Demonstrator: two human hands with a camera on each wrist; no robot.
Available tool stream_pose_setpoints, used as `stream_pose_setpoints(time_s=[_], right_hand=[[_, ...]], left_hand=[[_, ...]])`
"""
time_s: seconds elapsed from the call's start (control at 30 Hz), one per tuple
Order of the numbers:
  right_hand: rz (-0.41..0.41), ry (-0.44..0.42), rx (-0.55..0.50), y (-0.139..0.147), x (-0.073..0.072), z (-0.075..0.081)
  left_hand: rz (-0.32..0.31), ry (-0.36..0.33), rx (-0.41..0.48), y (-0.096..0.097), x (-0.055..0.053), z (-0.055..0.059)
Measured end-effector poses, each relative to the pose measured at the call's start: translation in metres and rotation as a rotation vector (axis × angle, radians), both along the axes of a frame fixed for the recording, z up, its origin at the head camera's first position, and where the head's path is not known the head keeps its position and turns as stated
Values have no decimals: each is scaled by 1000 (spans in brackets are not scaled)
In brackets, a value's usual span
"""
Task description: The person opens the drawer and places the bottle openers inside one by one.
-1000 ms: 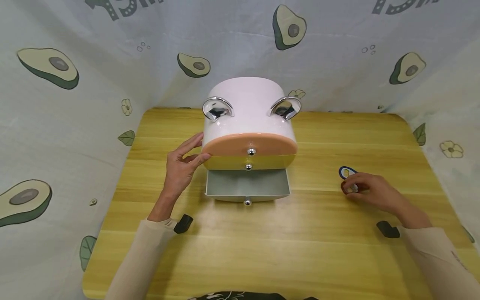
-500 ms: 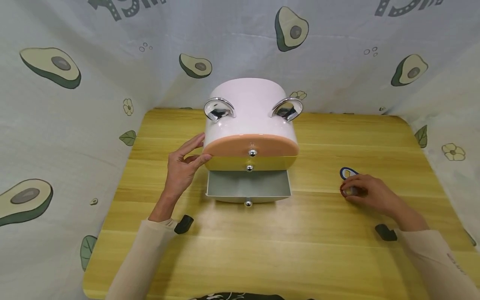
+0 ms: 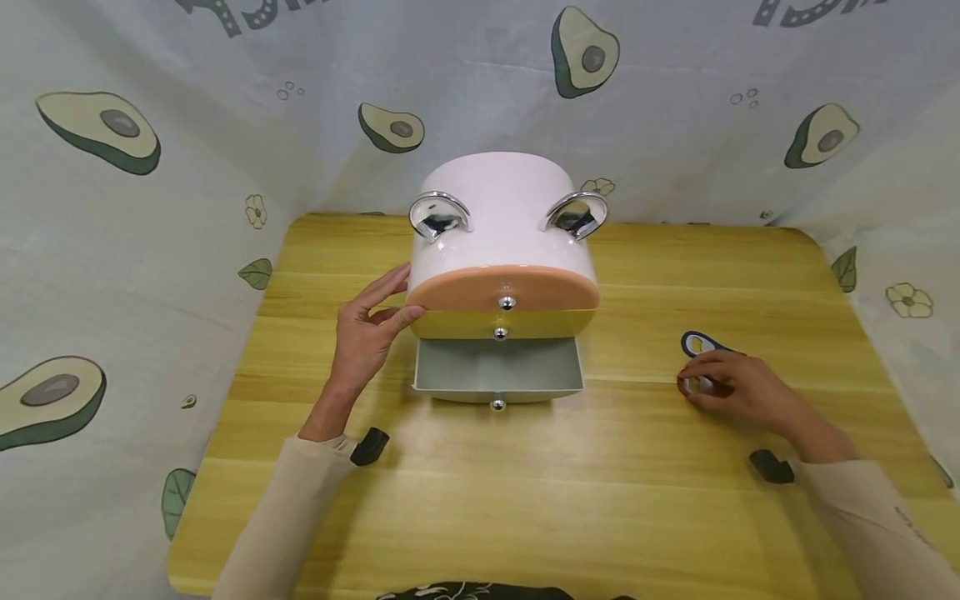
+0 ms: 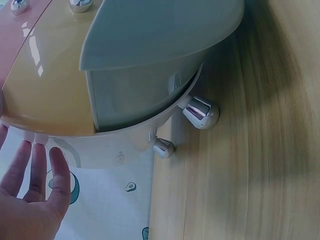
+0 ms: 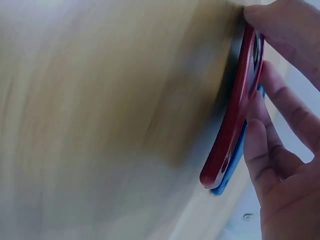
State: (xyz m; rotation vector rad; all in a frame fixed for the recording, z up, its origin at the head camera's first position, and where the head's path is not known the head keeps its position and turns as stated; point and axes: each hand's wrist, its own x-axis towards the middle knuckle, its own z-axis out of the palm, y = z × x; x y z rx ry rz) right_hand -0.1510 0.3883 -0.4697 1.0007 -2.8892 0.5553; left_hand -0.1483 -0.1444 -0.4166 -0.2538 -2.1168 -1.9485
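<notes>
A small white drawer cabinet stands on the table, with an orange top drawer, a yellow middle drawer and a grey-green bottom drawer pulled out and bare inside. My left hand rests against its left side, thumb at the front edge; in the left wrist view the fingers lie fairly straight along the side. On the right, my right hand pinches a red bottle opener between thumb and fingers, low over the table. A blue bottle opener lies right behind it, partly hidden by the hand.
Two chrome ear-shaped pieces stick out from the cabinet's front top. Round chrome knobs project from the drawers. The wooden table ends at a curtain with an avocado print behind and at the sides.
My right hand has shifted slightly left with the red bottle opener, and more of the blue bottle opener shows behind it. The left hand and the cabinet keep their places.
</notes>
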Motion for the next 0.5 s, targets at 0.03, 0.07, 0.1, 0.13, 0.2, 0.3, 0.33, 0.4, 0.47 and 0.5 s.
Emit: stream_pose_setpoints(time_s=[0.03, 0.07, 0.1, 0.13, 0.2, 0.3, 0.33, 0.4, 0.47, 0.5], right_hand=[[-3, -4, 3, -3, 0, 2], [-7, -10, 3, -5, 1, 4], [-8, -13, 0, -8, 1, 6], [-2, -6, 0, -11, 1, 7], [5, 11, -5, -18, 0, 12], [14, 24, -30, -30, 0, 23], [19, 30, -34, -35, 0, 27], [22, 29, -57, -45, 1, 35], [30, 31, -78, -55, 2, 44], [35, 36, -87, -60, 2, 48]], left_hand=[[-1, 0, 0, 0, 0, 0], [-3, -1, -1, 0, -1, 0], [-3, -2, -2, 0, -1, 1], [-2, -4, -2, 0, -1, 1], [-1, -6, -1, 1, -1, 1], [2, -8, -3, 1, 0, 2], [3, -8, -3, 1, 0, 2], [5, -9, -7, 1, 0, 2], [6, -12, -9, 1, 0, 2], [7, -12, -9, 1, 1, 2]])
